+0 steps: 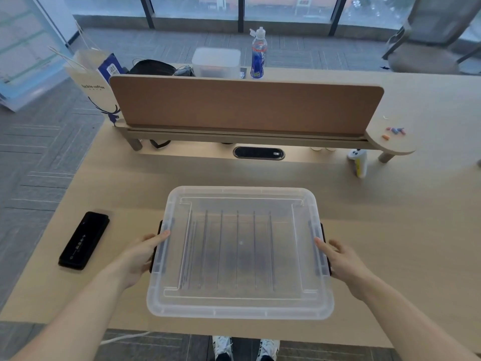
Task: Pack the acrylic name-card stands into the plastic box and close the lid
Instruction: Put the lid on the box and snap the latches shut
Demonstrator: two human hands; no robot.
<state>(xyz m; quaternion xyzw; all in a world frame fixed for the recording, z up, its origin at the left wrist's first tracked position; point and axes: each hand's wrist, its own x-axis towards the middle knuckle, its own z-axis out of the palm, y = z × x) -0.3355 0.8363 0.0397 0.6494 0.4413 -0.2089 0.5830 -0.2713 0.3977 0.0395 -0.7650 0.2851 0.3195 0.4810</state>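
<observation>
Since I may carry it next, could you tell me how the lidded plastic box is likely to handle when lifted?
The plastic box is thin and translucent, so probably light and slightly flexible. Its smooth walls may be slippery. The upright stands inside might shift if it tilts.

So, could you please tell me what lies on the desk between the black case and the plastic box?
Only the left hand, at the box's left latch; the head view shows nothing else there.

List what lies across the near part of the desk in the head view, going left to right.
Black case → left hand → plastic box → right hand.
</observation>
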